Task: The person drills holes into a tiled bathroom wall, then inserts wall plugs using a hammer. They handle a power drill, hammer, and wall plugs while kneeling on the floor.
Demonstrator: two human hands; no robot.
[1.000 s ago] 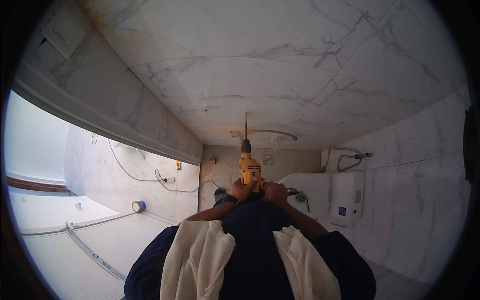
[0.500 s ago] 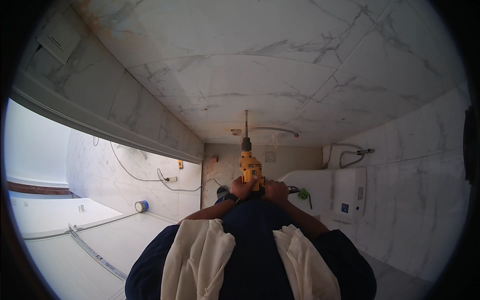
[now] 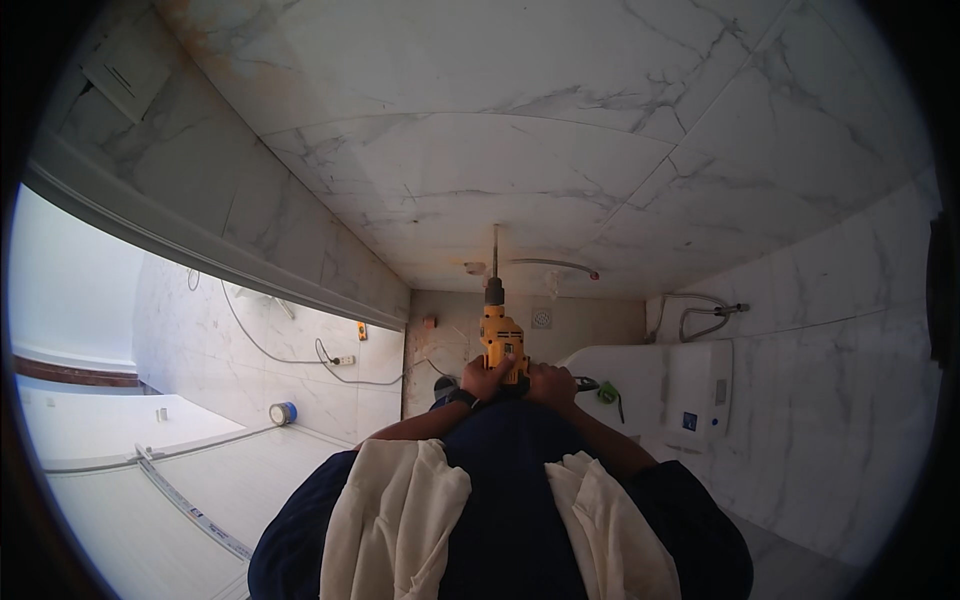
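Observation:
A yellow and black power drill (image 3: 502, 335) points away from me, with its long bit (image 3: 496, 255) reaching the marbled tile wall (image 3: 470, 150). The bit's tip meets the tile at a small pale mark; how deep it sits I cannot tell. My left hand (image 3: 484, 379) is closed on the left side of the drill body and wears a dark wristband. Around the rear of the drill, my right hand (image 3: 552, 384) is closed too. The drill's grip is mostly hidden by my hands and dark clothing.
A flexible hose (image 3: 560, 263) sticks out of the wall close by the bit. At the right stands a white tub (image 3: 640, 375) with a green tape measure (image 3: 607, 392) on it. A floor drain (image 3: 541, 317) lies below. Leftward are a grey cable (image 3: 285, 357) and a paint can (image 3: 283, 412).
The whole view has tipped slightly, so the wall sits a little lower in the picture. Both hands keep the same hold on the drill, its bit still at the wall.

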